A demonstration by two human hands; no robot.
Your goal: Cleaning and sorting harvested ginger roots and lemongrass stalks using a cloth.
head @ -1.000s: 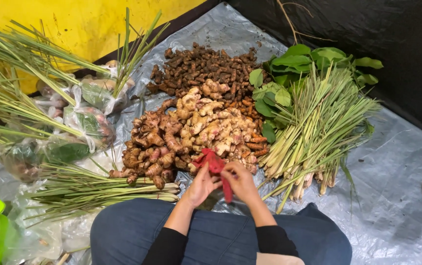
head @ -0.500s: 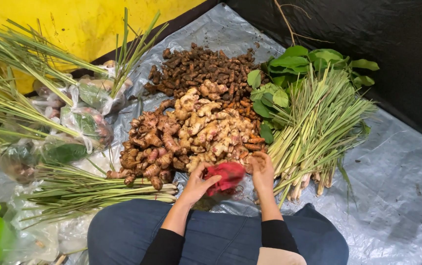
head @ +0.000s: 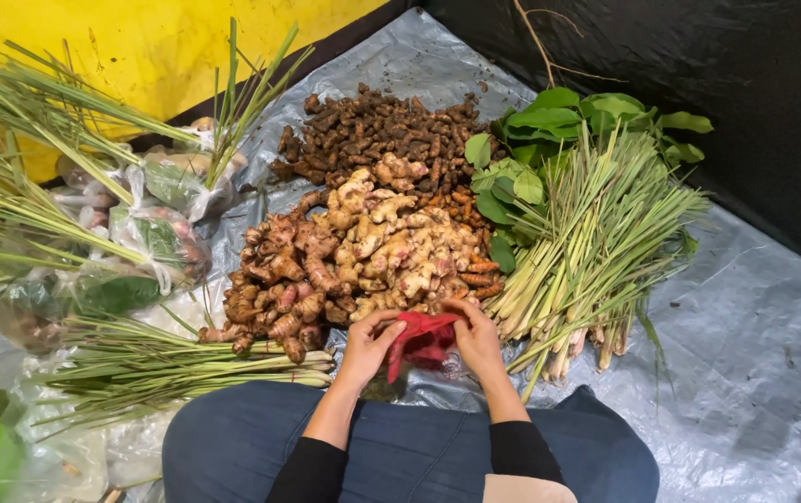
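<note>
Hands: left hand [head: 368, 343] and right hand [head: 477, 337] meet at 6 o'clock in the head view, just above the lap, both closed on one red mesh bag [head: 424, 337].
Left grip: fingers curled round the bag's left edge, thumb side up, pinching the netting.
Right grip: fingers folded over the bag's right edge, holding it bunched.
Red mesh bag: crumpled between the two hands, at the near edge of the ginger pile [head: 363, 256], touching or just over its nearest roots; I cannot tell which.
Ginger pile: pale and reddish knobbly roots heaped at centre, directly 12 o'clock from the hands.
Dark root pile [head: 373, 130]: smaller brown rhizomes, further on at 12 o'clock, touching the ginger heap.
Turmeric [head: 470, 270]: a few orange fingers at the ginger's 3 o'clock edge.
Lemongrass bundle [head: 587, 251]: stalks fanned at 2 o'clock from the hands, white ends pointing toward the lap.
Green leaves [head: 549, 130]: broad leaves at 1 o'clock, behind the lemongrass.
Lemongrass stalks [head: 168, 368]: lying flat at 9 o'clock from the hands.
Plastic bags [head: 154, 233]: clear, knotted, at 10 o'clock.
Ground sheet [head: 754, 326]: grey tarpaulin under everything.
</note>
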